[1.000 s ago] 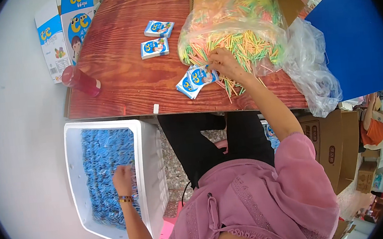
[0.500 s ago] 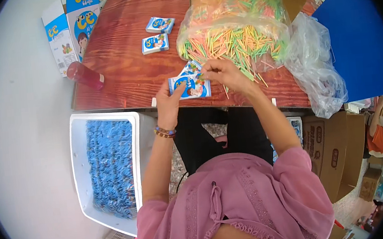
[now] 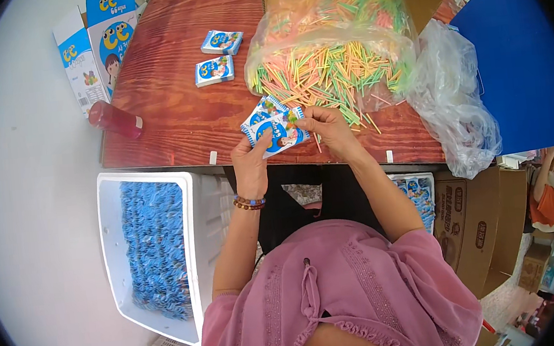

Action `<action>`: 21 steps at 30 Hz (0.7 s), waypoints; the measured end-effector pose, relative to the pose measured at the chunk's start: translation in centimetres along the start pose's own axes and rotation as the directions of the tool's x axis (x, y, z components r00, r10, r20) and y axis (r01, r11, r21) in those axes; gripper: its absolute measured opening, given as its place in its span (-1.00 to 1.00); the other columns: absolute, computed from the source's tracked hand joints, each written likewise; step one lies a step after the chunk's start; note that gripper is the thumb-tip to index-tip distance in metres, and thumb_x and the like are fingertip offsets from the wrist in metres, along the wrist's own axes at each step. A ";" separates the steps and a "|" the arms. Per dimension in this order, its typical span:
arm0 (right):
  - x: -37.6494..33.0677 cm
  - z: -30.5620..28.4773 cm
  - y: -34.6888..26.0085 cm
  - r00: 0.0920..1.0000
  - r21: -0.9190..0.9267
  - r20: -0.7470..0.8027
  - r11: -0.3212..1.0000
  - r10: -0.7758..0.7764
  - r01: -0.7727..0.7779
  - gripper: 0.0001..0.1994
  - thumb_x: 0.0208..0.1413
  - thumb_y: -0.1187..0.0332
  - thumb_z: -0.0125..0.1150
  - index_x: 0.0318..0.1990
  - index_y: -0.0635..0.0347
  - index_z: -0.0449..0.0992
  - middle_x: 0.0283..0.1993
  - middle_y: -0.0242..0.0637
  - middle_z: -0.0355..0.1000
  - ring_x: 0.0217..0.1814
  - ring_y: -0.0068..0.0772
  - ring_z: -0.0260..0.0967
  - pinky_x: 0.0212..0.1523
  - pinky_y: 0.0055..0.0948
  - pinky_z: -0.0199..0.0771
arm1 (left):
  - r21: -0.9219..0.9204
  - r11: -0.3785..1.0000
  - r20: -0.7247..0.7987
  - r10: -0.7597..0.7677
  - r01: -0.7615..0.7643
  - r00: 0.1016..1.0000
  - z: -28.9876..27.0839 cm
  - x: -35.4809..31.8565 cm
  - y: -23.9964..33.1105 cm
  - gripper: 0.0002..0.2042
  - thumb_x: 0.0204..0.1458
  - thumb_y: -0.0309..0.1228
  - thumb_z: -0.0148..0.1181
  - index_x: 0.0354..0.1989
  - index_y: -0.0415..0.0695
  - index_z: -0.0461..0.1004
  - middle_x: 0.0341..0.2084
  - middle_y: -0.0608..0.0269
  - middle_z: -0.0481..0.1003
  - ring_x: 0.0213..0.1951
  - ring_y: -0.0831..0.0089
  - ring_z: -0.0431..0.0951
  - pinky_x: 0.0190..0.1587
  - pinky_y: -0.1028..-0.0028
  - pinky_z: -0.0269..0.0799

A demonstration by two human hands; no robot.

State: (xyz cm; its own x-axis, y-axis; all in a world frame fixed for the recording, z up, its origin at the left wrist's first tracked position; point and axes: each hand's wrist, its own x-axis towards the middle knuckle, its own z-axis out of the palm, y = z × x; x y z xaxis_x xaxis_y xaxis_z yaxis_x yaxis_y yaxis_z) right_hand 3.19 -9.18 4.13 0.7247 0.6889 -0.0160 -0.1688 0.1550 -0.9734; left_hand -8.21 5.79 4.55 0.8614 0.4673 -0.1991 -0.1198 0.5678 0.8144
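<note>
Two small blue-and-white packets, fanned one over the other, are held above the front edge of the table. My left hand [image 3: 249, 165] is closed on them, its thumb lying across the front packet [image 3: 279, 139]. The rear packet [image 3: 259, 113] sticks out at the upper left. My right hand [image 3: 333, 131] pinches the right edge of the packets between thumb and fingers. Just beyond my hands, thin pastel sticks [image 3: 321, 75] in pink, yellow and green spill from a clear plastic bag [image 3: 330, 34]. Two thicker packet stacks [image 3: 214, 71] lie on the table farther left.
A red-brown wooden table [image 3: 165, 117] spans the front. A pink bottle [image 3: 115, 118] and printed cartons [image 3: 112, 49] stand at its left. Below left, a white foam box [image 3: 191, 248] holds rows of blue packets. Crumpled plastic [image 3: 453, 96], a blue panel [image 3: 513, 63] and a cardboard box [image 3: 482, 226] are right.
The front packet has tilted, its right end rising, and more of the rear packet shows at the upper left. My right hand has come lower, still pinching at the right edge.
</note>
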 end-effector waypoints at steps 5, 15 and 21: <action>-0.3 -0.8 0.1 0.999 0.008 -0.006 0.999 -0.036 0.036 -0.84 0.15 0.37 0.19 -0.44 0.22 0.46 -0.48 -0.58 0.32 -0.40 -0.78 0.15 -0.35 -0.66 0.15 | -0.077 0.997 -0.052 0.013 -0.017 0.999 0.6 0.2 -1.1 -0.84 0.14 -0.47 0.12 -0.18 -0.30 0.50 -0.23 0.18 0.56 -0.21 0.50 0.58 -0.13 0.46 0.52; -1.4 -2.5 -2.8 0.946 -0.224 0.226 0.933 -0.233 0.283 -0.73 -0.04 0.46 0.28 -0.14 0.16 0.45 0.13 -0.29 0.23 0.19 -0.39 0.18 0.13 -0.37 0.23 | -0.210 0.965 -0.010 -0.165 0.159 0.986 2.1 0.7 -1.7 -0.84 0.14 -0.38 0.15 -0.23 -0.22 0.51 -0.31 0.25 0.57 -0.32 0.51 0.58 -0.36 0.53 0.47; -1.5 -3.1 -1.5 0.923 -0.443 0.225 0.812 -0.311 0.381 -0.74 -0.04 0.38 0.31 -0.15 0.17 0.57 0.10 -0.23 0.32 0.19 -0.25 0.20 0.18 -0.31 0.16 | -0.194 0.965 -0.030 -0.186 0.177 0.982 2.8 0.8 -2.8 -0.85 0.14 -0.35 0.16 -0.27 -0.19 0.51 -0.38 0.30 0.57 -0.39 0.55 0.54 -0.43 0.55 0.43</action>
State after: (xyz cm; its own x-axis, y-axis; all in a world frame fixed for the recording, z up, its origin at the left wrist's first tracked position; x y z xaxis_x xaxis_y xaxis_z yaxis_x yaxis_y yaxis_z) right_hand 4.39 -12.66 4.95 0.5717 0.7469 0.3395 0.4351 0.0748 -0.8973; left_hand -5.77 2.67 3.67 0.8534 0.3736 -0.3636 -0.0587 0.7619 0.6450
